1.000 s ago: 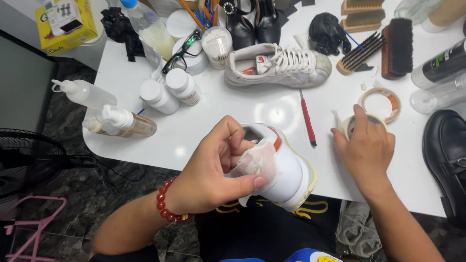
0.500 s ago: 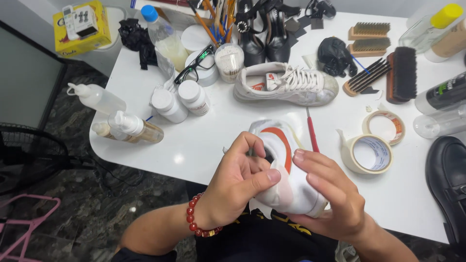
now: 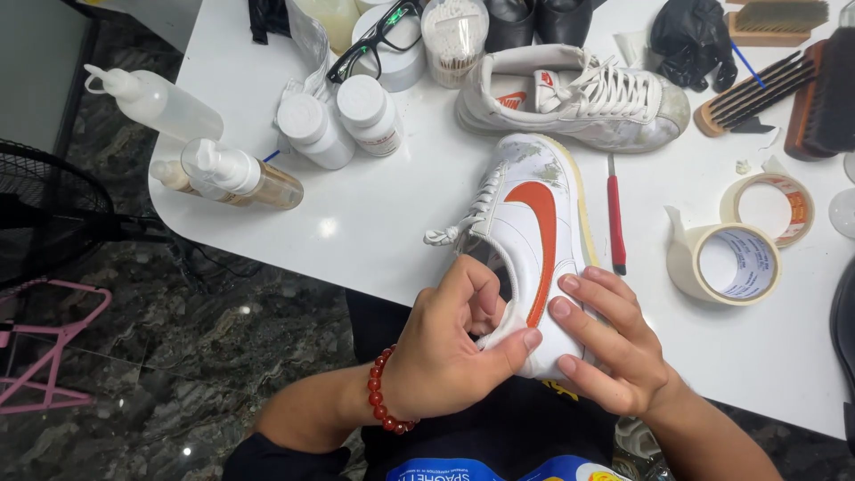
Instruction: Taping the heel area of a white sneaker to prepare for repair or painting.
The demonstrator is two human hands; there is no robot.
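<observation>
The sneaker (image 3: 534,240) now lies flatter, both hands (image 3: 534,352) gripping its heel; 2 tape rolls (image 3: 735,263) nearby.

Sneaker (image 3: 534,223) heel hidden under hands; black shoe (image 3: 844,321) cut by right edge.

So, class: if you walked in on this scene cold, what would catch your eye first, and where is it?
First, the white sneaker with the orange stripe at the near table edge, gripped at its heel by the left hand and the right hand. Behind it, its grubbier twin lies on its side. To the right, two tape rolls sit beside a red-handled tool.
</observation>
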